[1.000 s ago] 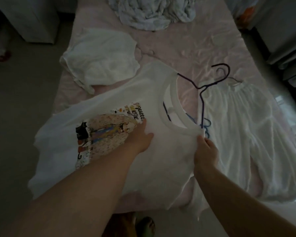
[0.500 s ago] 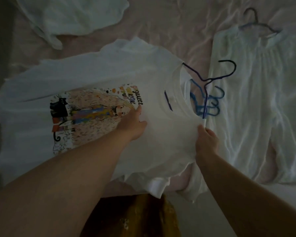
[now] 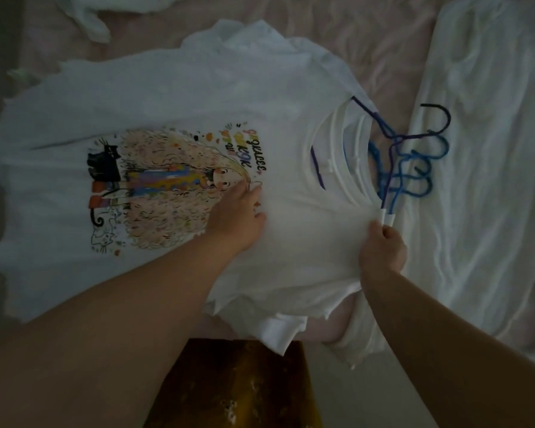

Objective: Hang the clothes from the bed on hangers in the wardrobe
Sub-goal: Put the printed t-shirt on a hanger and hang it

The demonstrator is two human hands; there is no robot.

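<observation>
With the right hand (image 3: 382,248) pinching the T-shirt (image 3: 179,97) shoulder and the hanger (image 3: 389,156) tips beside the collar, and the left hand (image 3: 237,217) flat on the print, the hanger could snag the neckline.

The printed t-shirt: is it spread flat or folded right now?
Spread: the printed t-shirt lies print-up across the bed, its near shoulder bunched where the right hand pinches it.

White printed T-shirt (image 3: 173,97) lies flat on bed, hangers (image 3: 396,162) at its collar.
</observation>
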